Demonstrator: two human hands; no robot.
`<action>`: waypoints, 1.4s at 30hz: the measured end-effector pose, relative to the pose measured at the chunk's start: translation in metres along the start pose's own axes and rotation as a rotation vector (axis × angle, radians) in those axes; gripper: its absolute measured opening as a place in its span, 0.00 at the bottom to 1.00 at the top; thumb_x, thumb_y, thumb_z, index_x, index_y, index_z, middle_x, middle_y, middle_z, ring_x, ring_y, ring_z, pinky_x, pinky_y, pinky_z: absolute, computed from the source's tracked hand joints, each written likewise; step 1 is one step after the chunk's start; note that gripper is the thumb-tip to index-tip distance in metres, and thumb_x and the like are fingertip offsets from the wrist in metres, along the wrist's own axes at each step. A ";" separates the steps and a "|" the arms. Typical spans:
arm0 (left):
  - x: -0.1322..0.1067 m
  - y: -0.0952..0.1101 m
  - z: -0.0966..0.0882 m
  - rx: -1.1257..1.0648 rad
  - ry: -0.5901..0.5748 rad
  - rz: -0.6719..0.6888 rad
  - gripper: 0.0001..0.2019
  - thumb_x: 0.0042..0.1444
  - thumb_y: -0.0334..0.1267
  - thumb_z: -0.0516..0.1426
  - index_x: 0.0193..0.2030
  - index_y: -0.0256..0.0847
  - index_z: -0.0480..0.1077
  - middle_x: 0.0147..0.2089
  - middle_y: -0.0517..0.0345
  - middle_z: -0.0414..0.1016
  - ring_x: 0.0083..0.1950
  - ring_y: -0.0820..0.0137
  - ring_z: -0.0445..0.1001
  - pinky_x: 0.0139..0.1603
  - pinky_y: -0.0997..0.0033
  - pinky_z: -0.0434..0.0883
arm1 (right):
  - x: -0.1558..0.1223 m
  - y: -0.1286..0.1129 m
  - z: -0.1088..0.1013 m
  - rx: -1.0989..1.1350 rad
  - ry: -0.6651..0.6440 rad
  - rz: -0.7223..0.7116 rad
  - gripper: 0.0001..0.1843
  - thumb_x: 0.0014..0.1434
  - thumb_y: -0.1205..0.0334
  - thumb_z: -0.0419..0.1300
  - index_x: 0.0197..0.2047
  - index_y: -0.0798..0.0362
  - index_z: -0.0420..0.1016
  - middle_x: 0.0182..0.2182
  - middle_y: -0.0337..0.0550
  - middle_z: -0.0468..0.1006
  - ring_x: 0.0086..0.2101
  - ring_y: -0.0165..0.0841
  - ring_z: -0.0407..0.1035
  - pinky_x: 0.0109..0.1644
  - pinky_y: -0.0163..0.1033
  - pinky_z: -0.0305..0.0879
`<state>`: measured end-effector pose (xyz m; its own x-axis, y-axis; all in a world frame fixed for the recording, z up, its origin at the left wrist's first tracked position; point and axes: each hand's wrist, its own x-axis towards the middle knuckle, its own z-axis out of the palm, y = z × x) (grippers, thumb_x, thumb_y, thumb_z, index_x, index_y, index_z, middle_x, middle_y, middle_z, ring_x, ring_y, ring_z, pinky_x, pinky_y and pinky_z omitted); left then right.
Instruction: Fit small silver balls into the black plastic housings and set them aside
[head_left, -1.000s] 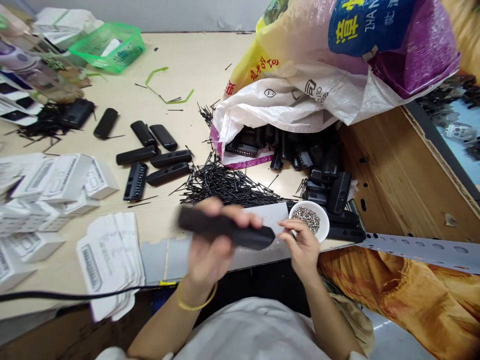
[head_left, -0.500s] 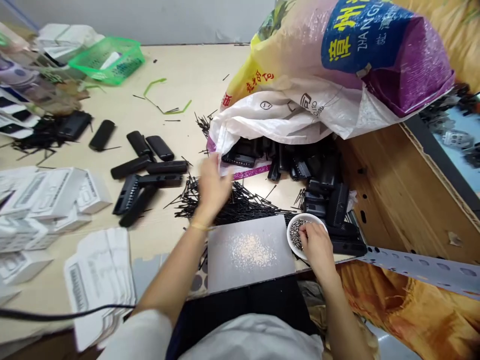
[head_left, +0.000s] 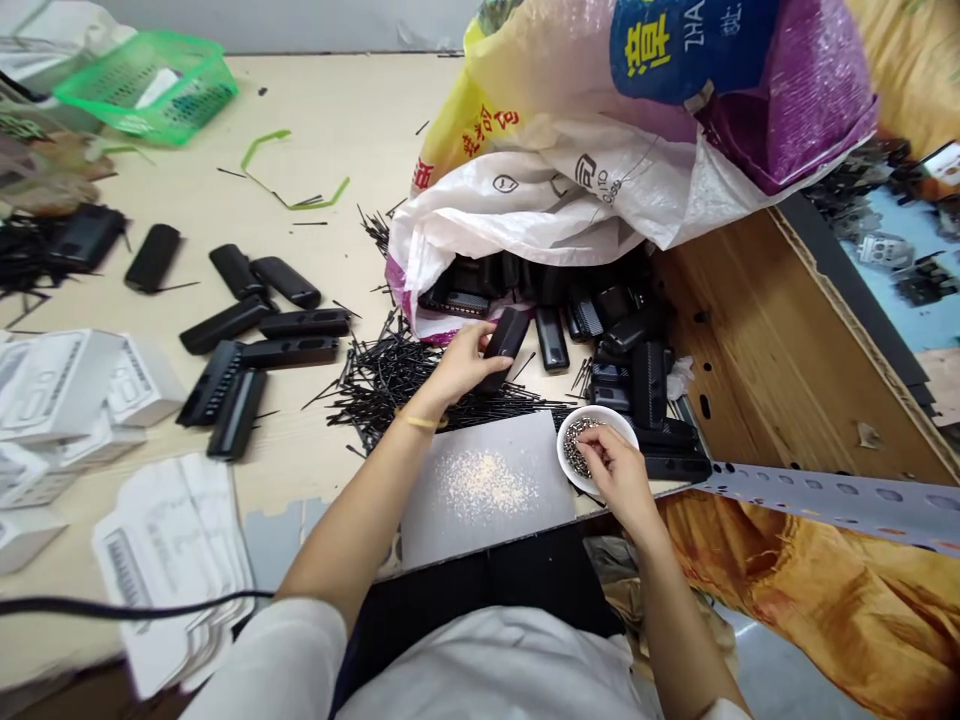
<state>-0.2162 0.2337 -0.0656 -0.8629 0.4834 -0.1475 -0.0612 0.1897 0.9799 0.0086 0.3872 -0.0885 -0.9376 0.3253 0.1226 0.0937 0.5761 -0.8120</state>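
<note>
The left hand [head_left: 471, 362] has just gripped an oblong black plastic case [head_left: 510, 335], fingers closed around it above thin black sticks [head_left: 386, 372], occupying both hands; the right hand [head_left: 619, 470] stays in a round white bowl [head_left: 563, 463] of small silvery pieces [head_left: 574, 446], fingers nearly pinched, hold unclear.

The pale table [head_left: 360, 110] is occupied by black cases [head_left: 238, 415], thin black sticks [head_left: 375, 385], white boxes [head_left: 45, 385], a green basket [head_left: 184, 125], a grey sheet [head_left: 429, 530], a white bowl [head_left: 576, 484] and an open sack [head_left: 525, 200].
</note>
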 end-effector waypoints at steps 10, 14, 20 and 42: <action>-0.121 -0.001 0.029 -1.013 0.235 -0.423 0.16 0.49 0.25 0.62 0.45 0.37 0.67 0.42 0.55 0.75 0.42 0.70 0.74 0.44 0.67 0.74 | -0.007 -0.042 0.039 0.667 0.073 0.200 0.14 0.58 0.55 0.61 0.35 0.59 0.68 0.34 0.45 0.73 0.30 0.24 0.66 0.36 0.28 0.64; -0.125 -0.003 0.030 -1.113 0.287 -0.470 0.08 0.56 0.22 0.57 0.41 0.33 0.68 0.41 0.54 0.75 0.42 0.71 0.75 0.46 0.66 0.75 | -0.004 -0.047 0.051 0.794 0.124 0.265 0.16 0.54 0.55 0.64 0.33 0.59 0.66 0.32 0.45 0.74 0.25 0.22 0.65 0.31 0.28 0.65; -0.126 -0.002 0.028 -1.173 0.290 -0.513 0.05 0.59 0.23 0.54 0.39 0.32 0.69 0.42 0.51 0.76 0.43 0.69 0.76 0.46 0.65 0.75 | -0.003 -0.052 0.056 0.709 0.227 0.279 0.16 0.52 0.55 0.64 0.33 0.60 0.68 0.30 0.46 0.73 0.25 0.23 0.65 0.29 0.27 0.65; -0.128 0.003 0.027 -1.205 0.330 -0.537 0.05 0.59 0.23 0.54 0.38 0.32 0.70 0.39 0.53 0.76 0.41 0.73 0.76 0.47 0.70 0.74 | -0.009 -0.057 0.058 0.226 0.290 -0.041 0.08 0.64 0.62 0.57 0.37 0.57 0.74 0.33 0.41 0.74 0.35 0.25 0.69 0.42 0.29 0.66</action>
<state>-0.0925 0.1951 -0.0477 -0.6624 0.3293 -0.6729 -0.6747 -0.6524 0.3450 -0.0075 0.3076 -0.0762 -0.8022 0.5232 0.2876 -0.0482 0.4233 -0.9047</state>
